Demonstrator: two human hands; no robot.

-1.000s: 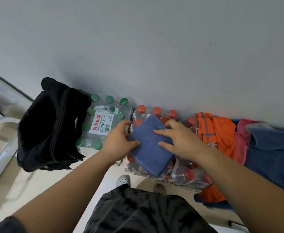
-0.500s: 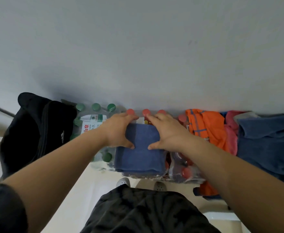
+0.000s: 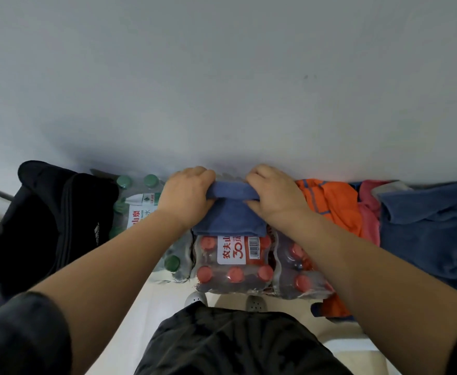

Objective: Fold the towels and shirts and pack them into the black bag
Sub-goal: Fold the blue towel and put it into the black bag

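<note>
Blue towel (image 3: 230,215), seen from the head camera, lies folded on the red-capped bottle pack (image 3: 232,274) at 12 o'clock. The left hand (image 3: 186,194) and right hand (image 3: 274,194) each curl round its far fold, gripping it. The black bag (image 3: 46,226) sits at 9 o'clock. My guess is the bumpy caps could let the layers slide apart during lifting.

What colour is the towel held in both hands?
The towel is plain blue, clearest in the head view.
</note>
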